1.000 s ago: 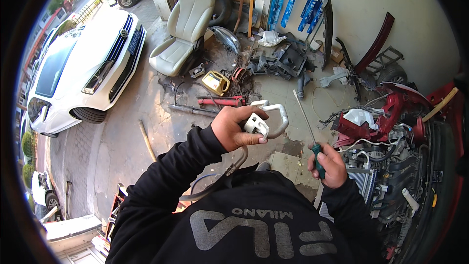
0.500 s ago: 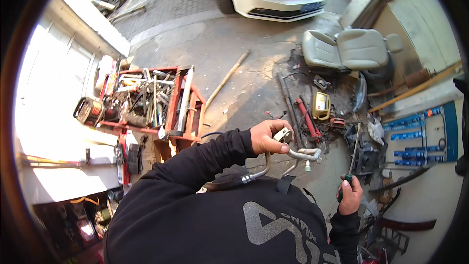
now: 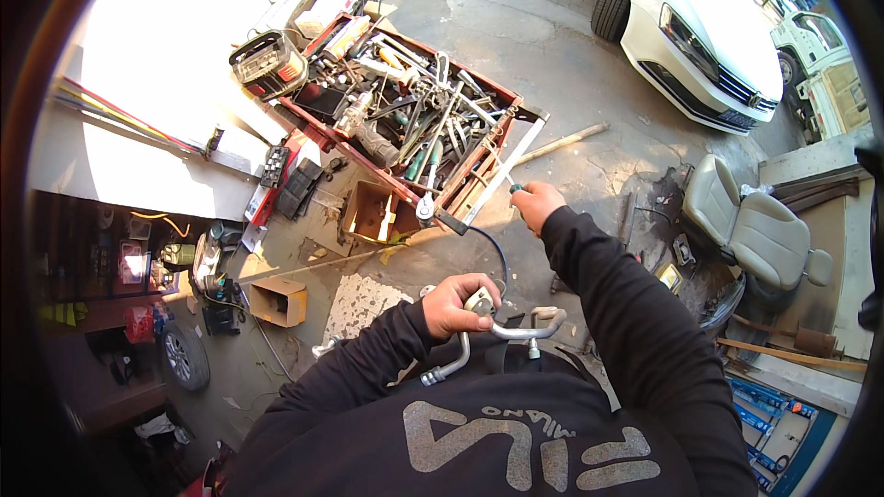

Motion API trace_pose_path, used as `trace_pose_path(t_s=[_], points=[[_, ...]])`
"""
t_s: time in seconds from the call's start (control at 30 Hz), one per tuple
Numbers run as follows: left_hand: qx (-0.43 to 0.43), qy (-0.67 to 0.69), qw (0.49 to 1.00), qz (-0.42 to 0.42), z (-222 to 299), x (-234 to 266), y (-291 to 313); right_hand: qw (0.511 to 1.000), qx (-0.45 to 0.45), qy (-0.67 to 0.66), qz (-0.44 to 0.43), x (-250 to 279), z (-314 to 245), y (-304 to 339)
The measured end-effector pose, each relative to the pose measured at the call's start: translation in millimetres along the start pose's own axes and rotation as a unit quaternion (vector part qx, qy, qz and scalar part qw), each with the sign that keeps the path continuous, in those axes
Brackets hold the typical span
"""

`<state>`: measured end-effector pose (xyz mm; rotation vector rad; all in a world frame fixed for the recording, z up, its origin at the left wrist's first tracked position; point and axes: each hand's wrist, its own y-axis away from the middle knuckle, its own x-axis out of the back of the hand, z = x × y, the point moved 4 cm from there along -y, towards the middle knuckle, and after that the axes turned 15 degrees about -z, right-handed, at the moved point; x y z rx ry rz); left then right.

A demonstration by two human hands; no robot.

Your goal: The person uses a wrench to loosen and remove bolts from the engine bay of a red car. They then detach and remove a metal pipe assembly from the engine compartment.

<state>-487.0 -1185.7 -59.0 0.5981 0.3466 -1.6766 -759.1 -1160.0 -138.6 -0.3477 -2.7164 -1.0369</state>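
In front of my torso, my left hand (image 3: 453, 306) is closed around a bent metal pipe (image 3: 527, 331), thumb beside the pale fitting block at its end. Curved pipe sections run out to both sides of my fingers. Out ahead and to the right, my right hand (image 3: 541, 208) grips a screwdriver (image 3: 517, 190) by its green handle; its shaft shows only in part. The screwdriver is near the right corner of a red tool tray (image 3: 379, 171), which is heaped with wrenches, ratchets and other hand tools.
A cardboard box (image 3: 370, 213) stands below the tray, with a smaller box (image 3: 277, 302) nearer me. Beyond the tray lies a wooden pole (image 3: 564, 141). At right are a grey car seat (image 3: 769, 237) and a white car (image 3: 686, 32). A wheel (image 3: 186, 355) is at lower left.
My view has turned left, toward the tool tray. My right hand has moved from low at my right side up and forward to the tray, still holding the screwdriver. The left keeps the pipe.
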Motion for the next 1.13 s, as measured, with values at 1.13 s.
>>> trace_pose_path(t_s=[1.13], points=[[-0.005,0.058,0.996,0.074,-9,31,30,0.995,-0.027,0.028,-0.093,-61,-24,-104]])
